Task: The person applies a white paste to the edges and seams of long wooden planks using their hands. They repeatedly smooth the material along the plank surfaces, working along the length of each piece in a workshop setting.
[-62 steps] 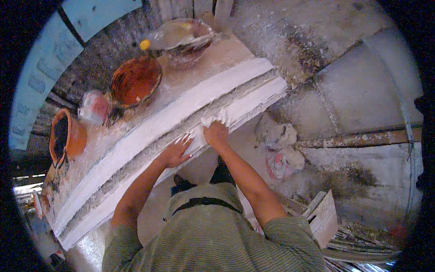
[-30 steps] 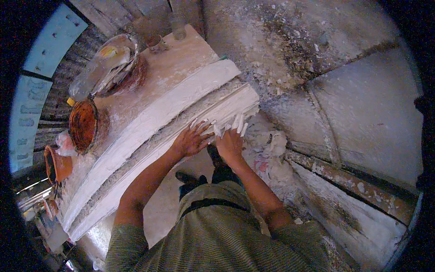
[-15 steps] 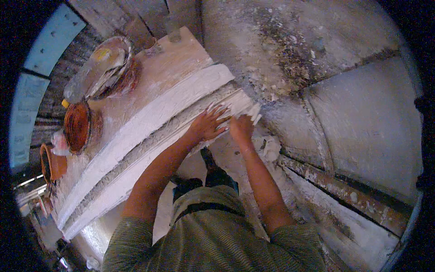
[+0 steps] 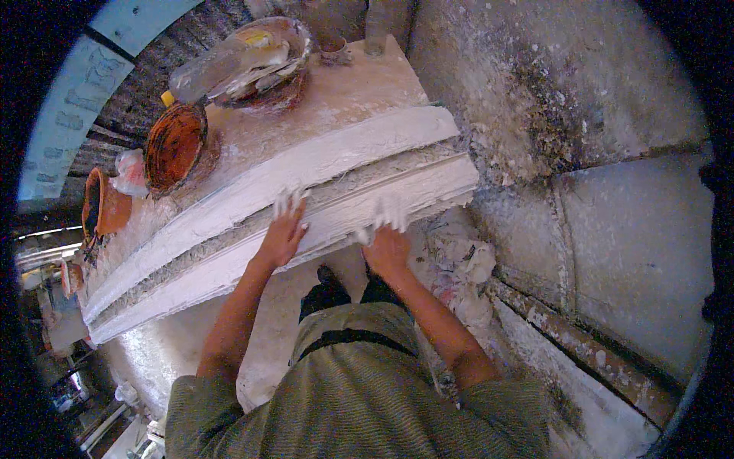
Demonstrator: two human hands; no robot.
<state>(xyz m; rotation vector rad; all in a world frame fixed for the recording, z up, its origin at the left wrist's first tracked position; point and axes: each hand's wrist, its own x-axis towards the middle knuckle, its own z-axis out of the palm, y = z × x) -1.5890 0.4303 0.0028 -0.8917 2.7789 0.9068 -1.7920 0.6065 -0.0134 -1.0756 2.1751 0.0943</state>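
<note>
Two long white plaster strips lie side by side along the worktable (image 4: 359, 80), with a rough grey groove between them. The far strip (image 4: 359, 141) is broad and smooth; the near strip (image 4: 436, 180) has ridges along its length. My left hand (image 4: 284, 233) is over the near strip, fingers stretched out and thumb apart. To its right, my right hand (image 4: 388, 241) is at the same strip's front edge with its fingers extended. White plaster coats the fingers of both hands, and motion smears them. Neither hand shows anything held; whether the fingertips touch the plaster I cannot tell.
A large basin (image 4: 294, 80) with a clear plastic bottle (image 4: 202, 76) stands at the back of the table. Left of it are an orange-brown bowl (image 4: 174, 149), a plastic bag (image 4: 130, 172) and a clay pot (image 4: 111, 206). A stained wall (image 4: 627, 229) rises at the right.
Both hands have left the strip's right end and moved left along it, and they are now farther apart. The right hand's fingers have straightened. The view has shifted, moving the table rightward in the picture.
</note>
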